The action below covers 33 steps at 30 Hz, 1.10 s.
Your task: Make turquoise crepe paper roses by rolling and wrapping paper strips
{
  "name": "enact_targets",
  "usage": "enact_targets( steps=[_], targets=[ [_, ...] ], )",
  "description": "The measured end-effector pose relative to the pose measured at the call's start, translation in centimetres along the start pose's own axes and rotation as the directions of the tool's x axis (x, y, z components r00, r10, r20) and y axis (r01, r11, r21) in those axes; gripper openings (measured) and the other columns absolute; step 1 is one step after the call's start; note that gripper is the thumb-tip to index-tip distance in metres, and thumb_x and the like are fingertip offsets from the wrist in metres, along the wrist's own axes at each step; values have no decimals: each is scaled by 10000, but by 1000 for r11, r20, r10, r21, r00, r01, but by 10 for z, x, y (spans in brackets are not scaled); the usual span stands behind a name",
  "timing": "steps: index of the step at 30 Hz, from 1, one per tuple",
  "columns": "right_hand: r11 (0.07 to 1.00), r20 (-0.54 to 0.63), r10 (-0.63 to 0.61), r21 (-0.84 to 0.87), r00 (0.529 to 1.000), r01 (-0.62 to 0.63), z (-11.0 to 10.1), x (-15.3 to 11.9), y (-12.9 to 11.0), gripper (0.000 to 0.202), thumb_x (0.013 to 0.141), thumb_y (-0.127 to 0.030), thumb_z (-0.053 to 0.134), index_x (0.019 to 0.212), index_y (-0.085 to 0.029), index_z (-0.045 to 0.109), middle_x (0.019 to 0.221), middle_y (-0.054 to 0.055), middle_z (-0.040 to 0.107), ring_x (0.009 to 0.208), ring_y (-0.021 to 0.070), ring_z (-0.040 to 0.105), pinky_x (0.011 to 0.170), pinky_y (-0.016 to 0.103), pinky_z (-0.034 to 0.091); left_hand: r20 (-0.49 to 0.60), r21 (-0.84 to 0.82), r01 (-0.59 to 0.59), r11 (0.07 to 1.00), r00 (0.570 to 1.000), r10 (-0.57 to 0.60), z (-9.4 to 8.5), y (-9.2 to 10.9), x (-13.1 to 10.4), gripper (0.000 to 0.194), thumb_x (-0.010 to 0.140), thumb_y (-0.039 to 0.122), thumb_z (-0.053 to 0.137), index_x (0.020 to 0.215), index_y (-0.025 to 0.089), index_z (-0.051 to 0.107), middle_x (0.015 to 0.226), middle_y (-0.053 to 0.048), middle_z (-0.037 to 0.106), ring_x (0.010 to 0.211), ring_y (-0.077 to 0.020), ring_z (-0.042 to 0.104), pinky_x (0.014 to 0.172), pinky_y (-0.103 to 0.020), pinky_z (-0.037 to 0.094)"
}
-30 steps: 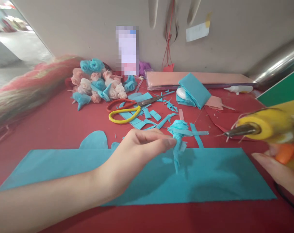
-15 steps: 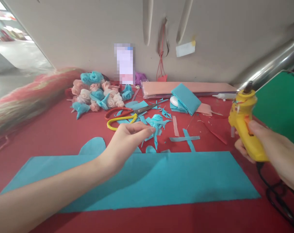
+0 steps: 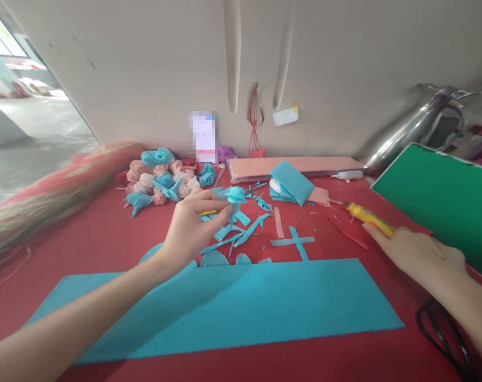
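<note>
The left hand's fingers (image 3: 222, 216), thumb and forefinger, pinch a blue paper flower (image 3: 236, 194) below its head. The bloom stands just above and beyond the fingertips, roughly upright; its lower part hangs past the thumb tip, partly hidden. The left hand (image 3: 193, 220) is raised over the desk (image 3: 233, 369).

The right hand (image 3: 420, 254) grips a yellow glue gun (image 3: 370, 219) well apart from the flower, the thumb lying along the near side; its other fingers are mostly hidden. The nozzle points away to the left. Whether the gun touches the desk cannot be told. A black cord (image 3: 440, 331) lies in loops below the right wrist.

Behind and beside the left hand lie blue scraps (image 3: 251, 232) and scissors (image 3: 208, 213), largely covered by the hand and flower. Two crossed strips (image 3: 293, 241) lie between the hands, near a pink strip (image 3: 278, 223).

A long blue sheet (image 3: 265, 302) spans the near side, partly under the left forearm. Farther back, a pile of paper flowers (image 3: 161, 178) sits at left, a folded blue paper (image 3: 292, 182) at centre, and a green board (image 3: 440, 201) at right.
</note>
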State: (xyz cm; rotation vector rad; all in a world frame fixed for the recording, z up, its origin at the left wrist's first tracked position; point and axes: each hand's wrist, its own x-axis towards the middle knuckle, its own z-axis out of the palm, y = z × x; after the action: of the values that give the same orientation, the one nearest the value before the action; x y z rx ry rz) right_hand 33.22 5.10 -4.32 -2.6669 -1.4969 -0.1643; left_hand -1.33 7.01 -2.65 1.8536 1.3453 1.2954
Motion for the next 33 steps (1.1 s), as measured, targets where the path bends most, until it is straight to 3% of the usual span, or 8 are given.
enact_targets(
  steps=[3,5,9,11,18,23,29,33],
  targets=[
    [978,-152,-167,96,974,183,-16,-21,-16,572,874,-524,358,1114,-44,557,1125,343,554,1007,475,575,719,552,453,4,1,-11,1000,1000,11,-5,5,1,178,729,252,619,582,197,704,660,-5,579,687,-168,507,683,-305,392],
    [898,-261,-331,208,907,388,-28,-41,-35,493,899,-419,355,1277,-115,441,1266,221,513,1147,338,528,869,440,453,22,-10,-6,1000,1000,6,-7,10,0,193,743,254,617,578,195,698,660,-4,582,679,-162,504,665,-296,392],
    [528,-368,-602,482,709,699,-46,-74,-82,408,912,-357,400,1292,-214,447,916,48,640,854,187,612,828,323,481,64,-52,18,998,998,-14,-10,23,-5,200,750,266,622,576,200,695,653,5,563,645,-144,491,623,-280,383],
    [265,-340,-695,698,633,666,-52,-80,-105,518,891,-323,485,1369,-160,367,1115,88,612,776,157,592,820,323,487,78,-74,35,997,997,-29,-11,28,-8,206,750,271,624,571,203,697,632,11,537,609,-133,466,591,-275,371],
    [119,-230,-810,835,539,537,-63,-76,-136,204,865,-203,547,695,-188,659,606,-18,594,590,128,526,572,259,415,110,-140,101,985,990,-86,-12,34,-11,218,757,314,629,576,211,694,634,10,530,623,-139,472,573,-264,370],
    [29,-307,-723,882,619,471,-66,-69,-114,221,873,-232,570,671,-222,660,586,-28,523,526,108,398,504,264,315,119,-166,151,974,984,-133,-12,31,-8,269,753,309,630,504,207,639,639,13,543,644,-141,473,644,-267,383],
    [-302,-387,-481,916,787,265,-79,-32,-92,161,826,-304,656,672,-280,695,502,-50,253,491,124,256,489,288,261,141,-185,257,949,962,-233,-11,24,-8,255,749,364,645,541,217,652,693,14,589,724,-158,509,692,-255,402],
    [-428,-370,-301,876,879,222,-93,-12,-80,346,904,-177,512,596,-264,642,603,-5,353,551,143,339,560,306,342,147,-191,327,925,942,-303,-8,18,-7,244,744,413,650,597,220,673,724,12,616,772,-170,523,709,-247,413]
  ],
)
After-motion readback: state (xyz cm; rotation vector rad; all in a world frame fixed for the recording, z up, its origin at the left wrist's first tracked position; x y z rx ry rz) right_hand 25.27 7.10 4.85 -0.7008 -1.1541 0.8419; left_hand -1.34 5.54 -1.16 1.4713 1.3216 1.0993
